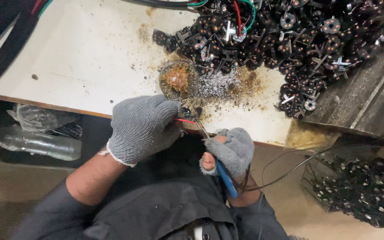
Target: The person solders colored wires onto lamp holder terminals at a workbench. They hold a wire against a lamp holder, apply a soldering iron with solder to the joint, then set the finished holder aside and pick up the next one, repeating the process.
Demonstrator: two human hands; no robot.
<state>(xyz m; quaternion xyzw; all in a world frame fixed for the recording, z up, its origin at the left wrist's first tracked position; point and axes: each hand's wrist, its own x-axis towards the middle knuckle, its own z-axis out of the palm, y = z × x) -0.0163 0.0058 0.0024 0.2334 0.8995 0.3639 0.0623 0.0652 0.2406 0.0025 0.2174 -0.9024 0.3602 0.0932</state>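
My left hand [142, 126], in a grey knit glove, grips a small black part with a red wire [184, 120] at the white table's front edge. My right hand [233, 150], also gloved with the thumb tip bare, holds a blue-handled soldering iron [226, 178] whose tip reaches up to the part. A small round dish of brown flux [177, 79] sits just beyond my left hand, with a patch of silver solder scraps [218, 85] beside it.
A big heap of black round parts with metal prongs [290, 40] covers the table's far right. A white stained tabletop [81, 49] spreads left. Plastic bottles [38, 144] lie below left; a crate of parts [361, 195] stands at lower right.
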